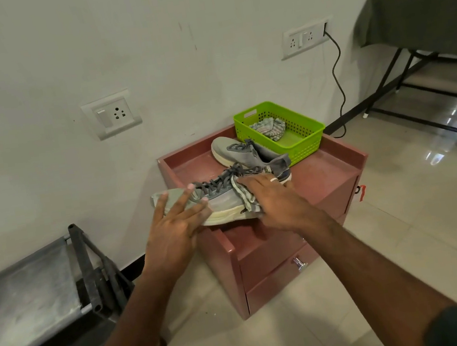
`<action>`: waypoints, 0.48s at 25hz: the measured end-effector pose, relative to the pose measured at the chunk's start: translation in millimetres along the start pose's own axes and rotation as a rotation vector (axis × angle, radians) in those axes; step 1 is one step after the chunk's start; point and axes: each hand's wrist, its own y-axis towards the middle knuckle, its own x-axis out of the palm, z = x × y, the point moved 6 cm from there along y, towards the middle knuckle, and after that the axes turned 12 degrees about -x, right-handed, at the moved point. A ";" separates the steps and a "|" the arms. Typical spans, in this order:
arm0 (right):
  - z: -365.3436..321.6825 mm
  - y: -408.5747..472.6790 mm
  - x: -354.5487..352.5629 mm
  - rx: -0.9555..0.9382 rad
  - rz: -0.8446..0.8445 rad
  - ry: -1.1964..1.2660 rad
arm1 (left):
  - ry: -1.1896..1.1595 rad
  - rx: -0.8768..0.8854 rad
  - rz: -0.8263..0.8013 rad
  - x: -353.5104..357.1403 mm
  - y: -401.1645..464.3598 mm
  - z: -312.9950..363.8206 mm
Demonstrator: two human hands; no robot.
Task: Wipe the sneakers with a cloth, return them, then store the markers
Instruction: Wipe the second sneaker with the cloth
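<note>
Left hand [171,227], fingers spread straight, steadies the toe of a grey lace-up sneaker [219,200] at the reddish table's [325,176] front edge; right hand [274,200] presses a striped cloth [244,197] flat against its side.

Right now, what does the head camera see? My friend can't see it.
A left hand steadies a grey sneaker on a red cabinet while the right hand presses a striped cloth on it.

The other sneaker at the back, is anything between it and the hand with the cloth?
Yes. The near sneaker lies across the front of the red cabinet, right under the right hand pressing the striped cloth. The far sneaker sits behind it, beside the green basket. The left hand steadies the near one's toe.
</note>
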 end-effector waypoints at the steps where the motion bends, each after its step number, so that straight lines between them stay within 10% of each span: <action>1: -3.5 2.8 0.0 0.015 -0.010 -0.064 | 0.005 -0.043 0.003 1.3 1.6 -4.7; 6: -1.1 3.5 -17.6 0.088 0.097 0.067 | 0.001 -0.083 0.084 7.4 6.6 -22.5; 12: 26.6 0.8 -12.2 0.492 0.415 1.113 | -0.205 -0.104 -0.062 15.4 14.2 21.4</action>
